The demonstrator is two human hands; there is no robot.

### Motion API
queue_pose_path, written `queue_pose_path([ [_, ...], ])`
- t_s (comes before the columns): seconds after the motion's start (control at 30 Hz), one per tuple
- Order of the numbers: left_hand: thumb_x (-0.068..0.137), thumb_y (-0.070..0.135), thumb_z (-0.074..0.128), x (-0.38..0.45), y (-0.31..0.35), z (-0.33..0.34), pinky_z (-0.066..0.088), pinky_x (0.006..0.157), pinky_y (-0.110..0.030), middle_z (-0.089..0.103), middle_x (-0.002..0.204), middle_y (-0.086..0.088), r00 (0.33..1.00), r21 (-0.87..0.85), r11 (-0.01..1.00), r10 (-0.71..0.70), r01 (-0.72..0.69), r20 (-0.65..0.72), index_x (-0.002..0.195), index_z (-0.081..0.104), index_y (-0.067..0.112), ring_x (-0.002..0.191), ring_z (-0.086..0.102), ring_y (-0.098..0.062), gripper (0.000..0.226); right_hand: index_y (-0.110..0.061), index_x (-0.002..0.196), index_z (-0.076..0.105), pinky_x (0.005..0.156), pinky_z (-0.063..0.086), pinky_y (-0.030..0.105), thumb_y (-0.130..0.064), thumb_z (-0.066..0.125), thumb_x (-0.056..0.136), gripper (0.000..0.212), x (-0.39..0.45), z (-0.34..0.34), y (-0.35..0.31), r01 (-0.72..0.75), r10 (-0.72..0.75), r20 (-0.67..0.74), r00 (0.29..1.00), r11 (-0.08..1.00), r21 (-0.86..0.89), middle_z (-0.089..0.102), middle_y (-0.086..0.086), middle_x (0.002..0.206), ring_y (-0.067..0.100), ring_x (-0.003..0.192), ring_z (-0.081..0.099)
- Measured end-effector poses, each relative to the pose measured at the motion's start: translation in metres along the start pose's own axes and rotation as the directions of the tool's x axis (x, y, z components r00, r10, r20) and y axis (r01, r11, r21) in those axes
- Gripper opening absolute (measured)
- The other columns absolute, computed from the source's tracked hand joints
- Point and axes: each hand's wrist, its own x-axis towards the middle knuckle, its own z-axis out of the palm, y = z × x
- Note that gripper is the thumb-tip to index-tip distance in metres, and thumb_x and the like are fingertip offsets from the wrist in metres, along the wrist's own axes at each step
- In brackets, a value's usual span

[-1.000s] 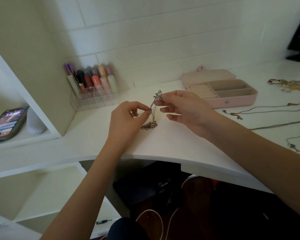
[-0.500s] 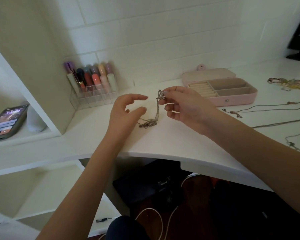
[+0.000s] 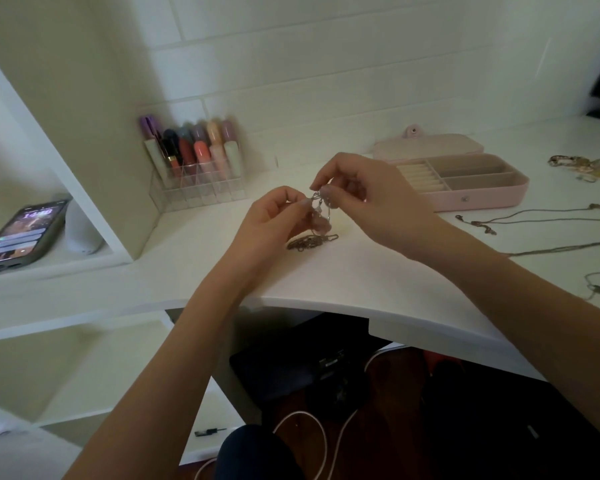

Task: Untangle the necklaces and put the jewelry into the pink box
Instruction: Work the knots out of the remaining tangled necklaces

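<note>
Above the white desk, left of the open pink jewelry box, the right hand and left hand both pinch the tangled silver necklaces, whose knot could tighten if pulled apart hard.

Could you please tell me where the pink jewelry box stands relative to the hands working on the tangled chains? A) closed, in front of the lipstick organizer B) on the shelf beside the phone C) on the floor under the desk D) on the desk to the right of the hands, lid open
D: the pink box sits open on the desk, right of the left hand and right hand pinching the tangled chains.
</note>
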Motion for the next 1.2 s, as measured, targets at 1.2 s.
queue_pose_path([
  [1.2, 0.088, 0.012, 0.065, -0.002, -0.004, -0.025, 0.05, 0.075, -0.021, 0.074, 0.09, 0.003, 0.877, -0.082, 0.996, -0.069, 0.034, -0.475, 0.094, 0.072, 0.02, 0.088, 0.07, -0.008, 0.011, -0.011, 0.102, 0.062, 0.058, 0.034, 0.016, -0.012, 0.048, 0.096, 0.015, 0.018, -0.051, 0.038, -0.342, 0.277, -0.492, 0.825, 0.939, -0.045, 0.061, 0.005, 0.089, 0.012, 0.076, 0.054],
])
